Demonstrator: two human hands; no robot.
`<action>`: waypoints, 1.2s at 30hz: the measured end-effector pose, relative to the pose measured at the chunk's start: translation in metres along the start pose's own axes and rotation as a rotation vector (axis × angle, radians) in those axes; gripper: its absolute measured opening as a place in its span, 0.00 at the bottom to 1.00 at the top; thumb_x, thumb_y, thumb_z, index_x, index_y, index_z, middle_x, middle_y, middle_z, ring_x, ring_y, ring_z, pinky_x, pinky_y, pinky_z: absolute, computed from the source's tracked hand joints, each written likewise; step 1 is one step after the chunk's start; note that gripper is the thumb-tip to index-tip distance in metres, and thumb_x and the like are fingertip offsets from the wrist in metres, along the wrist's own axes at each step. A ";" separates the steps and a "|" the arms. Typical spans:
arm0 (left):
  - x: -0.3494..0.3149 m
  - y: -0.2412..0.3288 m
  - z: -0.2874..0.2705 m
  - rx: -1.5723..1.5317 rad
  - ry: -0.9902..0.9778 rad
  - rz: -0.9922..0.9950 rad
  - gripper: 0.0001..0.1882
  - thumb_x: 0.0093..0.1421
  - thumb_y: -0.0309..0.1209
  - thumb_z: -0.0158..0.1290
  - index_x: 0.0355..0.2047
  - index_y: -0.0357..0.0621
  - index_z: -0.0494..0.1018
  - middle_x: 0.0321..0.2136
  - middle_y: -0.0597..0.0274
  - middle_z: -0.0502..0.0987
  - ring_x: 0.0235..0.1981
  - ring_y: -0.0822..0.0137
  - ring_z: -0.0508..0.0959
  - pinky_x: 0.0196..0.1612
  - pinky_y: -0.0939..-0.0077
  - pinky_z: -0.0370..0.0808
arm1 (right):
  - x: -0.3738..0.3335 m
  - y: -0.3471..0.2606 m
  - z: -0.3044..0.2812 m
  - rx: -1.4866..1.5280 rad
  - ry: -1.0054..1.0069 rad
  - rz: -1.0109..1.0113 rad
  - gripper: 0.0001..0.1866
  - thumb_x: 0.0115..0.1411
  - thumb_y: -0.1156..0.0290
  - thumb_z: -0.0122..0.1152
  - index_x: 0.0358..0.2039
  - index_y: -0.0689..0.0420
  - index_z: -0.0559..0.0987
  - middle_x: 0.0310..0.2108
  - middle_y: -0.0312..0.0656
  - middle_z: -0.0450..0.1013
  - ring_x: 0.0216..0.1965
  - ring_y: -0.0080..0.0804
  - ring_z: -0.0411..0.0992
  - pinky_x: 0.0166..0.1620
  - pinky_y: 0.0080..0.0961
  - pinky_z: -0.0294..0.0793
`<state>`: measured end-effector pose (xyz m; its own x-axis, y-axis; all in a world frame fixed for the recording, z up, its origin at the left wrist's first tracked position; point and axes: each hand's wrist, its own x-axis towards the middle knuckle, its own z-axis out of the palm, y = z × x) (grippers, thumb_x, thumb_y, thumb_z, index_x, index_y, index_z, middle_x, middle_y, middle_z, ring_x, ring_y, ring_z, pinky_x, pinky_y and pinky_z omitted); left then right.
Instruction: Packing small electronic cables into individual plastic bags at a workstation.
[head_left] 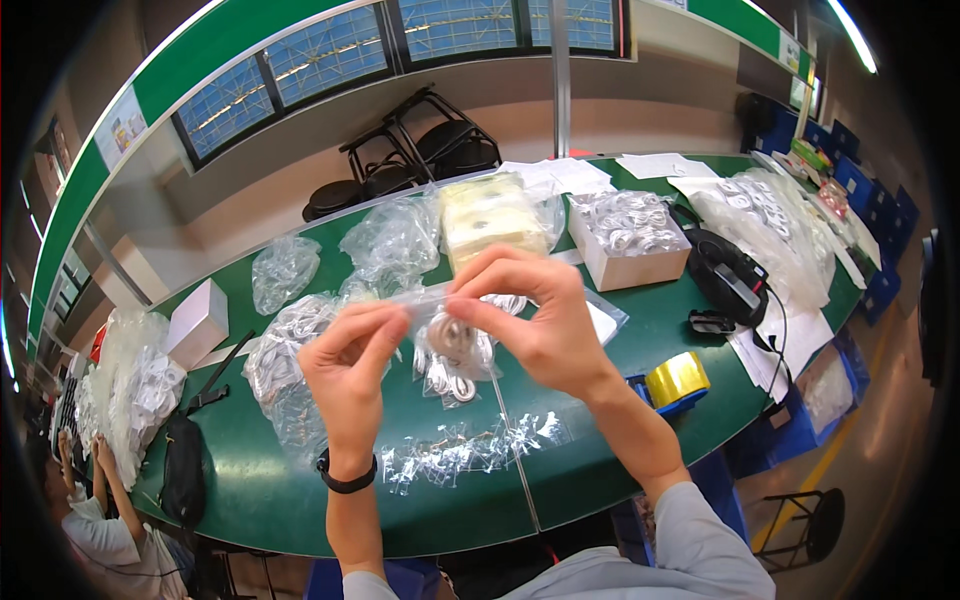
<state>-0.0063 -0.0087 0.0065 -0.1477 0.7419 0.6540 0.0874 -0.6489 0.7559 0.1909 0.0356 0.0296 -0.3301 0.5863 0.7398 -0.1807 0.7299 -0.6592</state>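
In front of me a small clear plastic bag (428, 298) with a coiled white cable (452, 338) inside hangs above the table. My left hand (350, 345) pinches one end of the bag's top edge between thumb and fingertips. The other end is pinched by my right hand (535, 315). Beneath it, more bagged white cables (445, 384) lie on the green table, partly hidden by the held bag. Nearer to me, a band of crumpled clear plastic scraps (470, 452) crosses the seam. Left of my left hand sits a large clear bag of white cables (285, 365).
A white box of coiled cables (632, 262) stands far right of my hands, near a black bag (725, 275). Yellow tape (678, 380) sits on a blue dispenser at right. Yellowish packets (490, 215) are stacked behind. At far left, a co-worker's hands (98, 455) touch a plastic-covered pile.
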 end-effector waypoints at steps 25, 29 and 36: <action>0.010 -0.003 0.028 -0.072 0.096 0.162 0.21 0.55 0.46 0.64 0.33 0.37 0.79 0.31 0.59 0.81 0.33 0.66 0.80 0.42 0.73 0.74 | -0.005 0.009 0.008 0.257 0.056 0.066 0.02 0.61 0.81 0.58 0.34 0.63 0.78 0.34 0.42 0.76 0.37 0.26 0.75 0.42 0.20 0.73; 0.000 -0.016 0.006 -0.111 -0.002 -0.018 0.06 0.59 0.24 0.58 0.33 0.32 0.79 0.33 0.58 0.81 0.36 0.69 0.79 0.44 0.76 0.73 | -0.002 0.006 0.017 0.100 0.114 -0.068 0.15 0.68 0.63 0.54 0.35 0.63 0.79 0.34 0.42 0.76 0.35 0.25 0.74 0.39 0.18 0.71; -0.002 -0.023 -0.008 -0.128 0.094 -0.047 0.10 0.65 0.29 0.53 0.30 0.34 0.78 0.30 0.60 0.80 0.32 0.73 0.77 0.38 0.81 0.71 | 0.006 0.023 -0.014 1.514 -0.717 -0.073 0.48 0.44 0.16 0.40 0.18 0.57 0.74 0.15 0.37 0.69 0.16 0.25 0.68 0.21 0.20 0.69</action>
<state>-0.0158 0.0031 -0.0122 -0.2404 0.7568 0.6079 -0.0475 -0.6346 0.7714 0.1975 0.0604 0.0205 -0.5314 -0.0111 0.8470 -0.7416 -0.4772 -0.4715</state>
